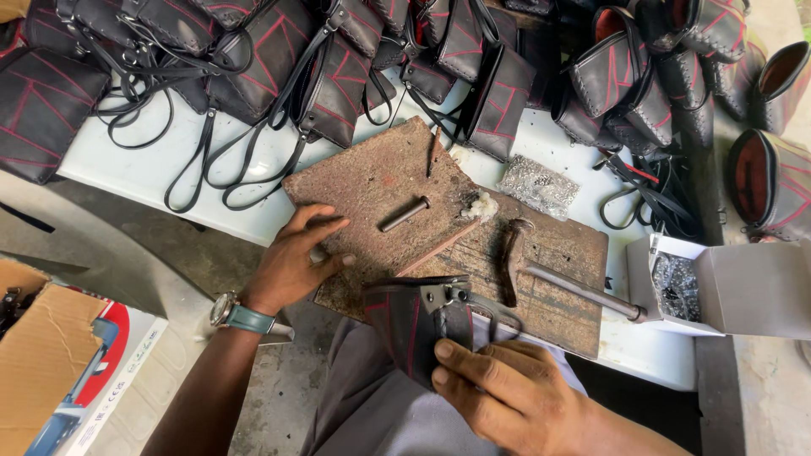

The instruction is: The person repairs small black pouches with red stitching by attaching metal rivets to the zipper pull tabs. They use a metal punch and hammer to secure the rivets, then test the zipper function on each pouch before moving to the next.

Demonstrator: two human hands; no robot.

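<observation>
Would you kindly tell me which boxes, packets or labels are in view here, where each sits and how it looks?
Brown cardboard box: bottom left on the floor, torn flap open.
Printed package: beside and under that box, flat, white with red and blue areas; print too small to tell.
Small open carton: right table edge, white-grey, dark shiny contents inside.
Clear plastic bag: on the table behind the wooden board, filled with small silvery pieces.

White table, grey concrete floor

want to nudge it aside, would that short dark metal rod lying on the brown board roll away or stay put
The short dark metal rod looks round and smooth, so it would probably roll if pushed sideways. The worn brown board seems rough and pitted, which may slow it. It is likely stiff and heavy for its size.
</observation>
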